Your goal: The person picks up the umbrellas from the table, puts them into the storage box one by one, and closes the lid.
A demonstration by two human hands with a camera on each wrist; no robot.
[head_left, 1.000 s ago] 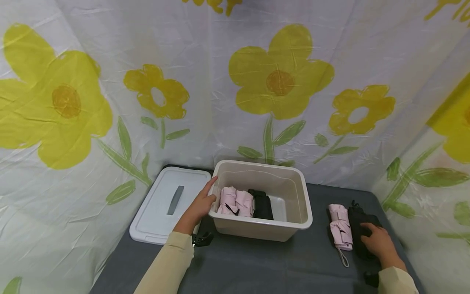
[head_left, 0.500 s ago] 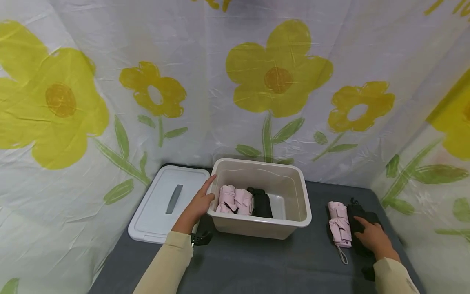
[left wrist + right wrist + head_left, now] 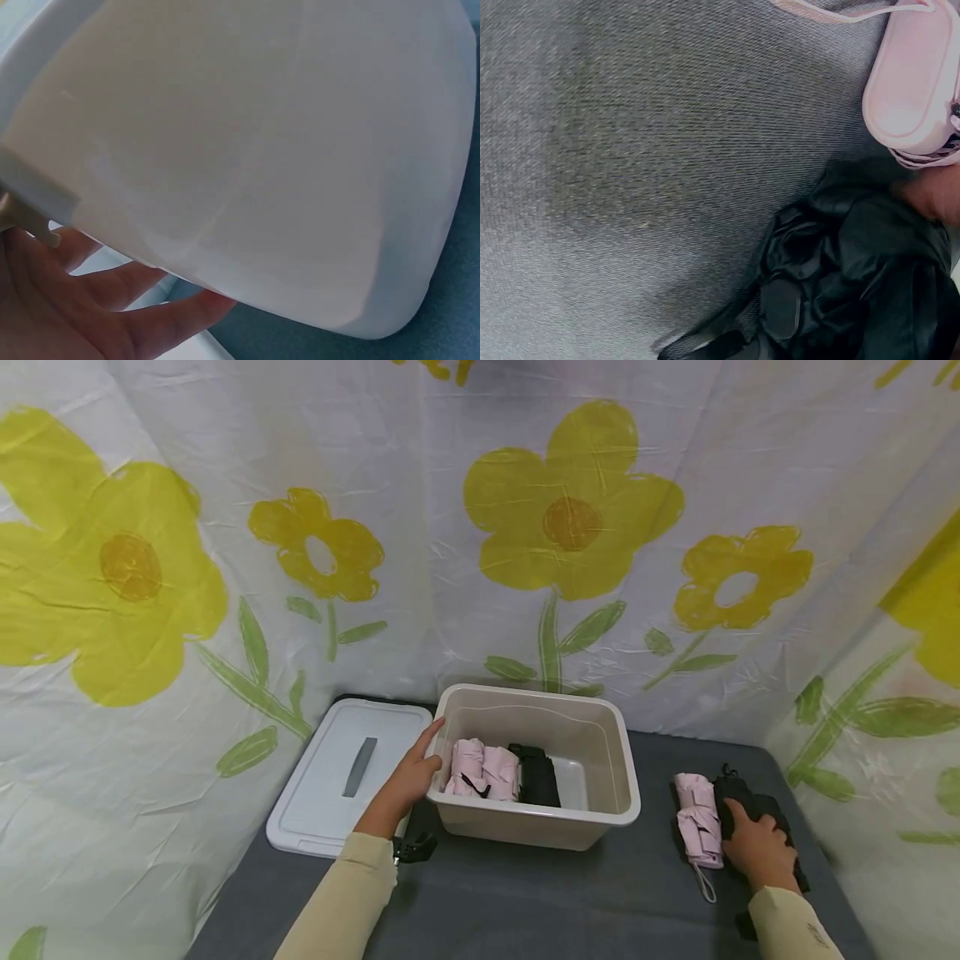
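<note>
A beige storage box (image 3: 525, 831) stands mid-table. Inside at its left lie two pink folded umbrellas (image 3: 468, 768) beside a black folded umbrella (image 3: 537, 777). My left hand (image 3: 405, 781) holds the box's left rim, index finger stretched along it and thumb over the edge; other fingers touch the outer wall in the left wrist view. At the right, my right hand (image 3: 761, 847) lies over black folded umbrella fabric (image 3: 735, 789), thumb on its left side and fingers bent over it, covering much of it. Just left of it lies a pink folded umbrella (image 3: 699, 822) with a wrist loop.
A white lid (image 3: 322, 785) with a grey handle lies left of the box. Dark grey cloth covers the table (image 3: 540, 902). A white curtain (image 3: 420, 635) with yellow flowers hangs close behind and along the sides.
My right hand has shifted slightly left and closed over the black umbrella fabric, thumb now between it and the pink umbrella. The left hand stays on the box rim.
</note>
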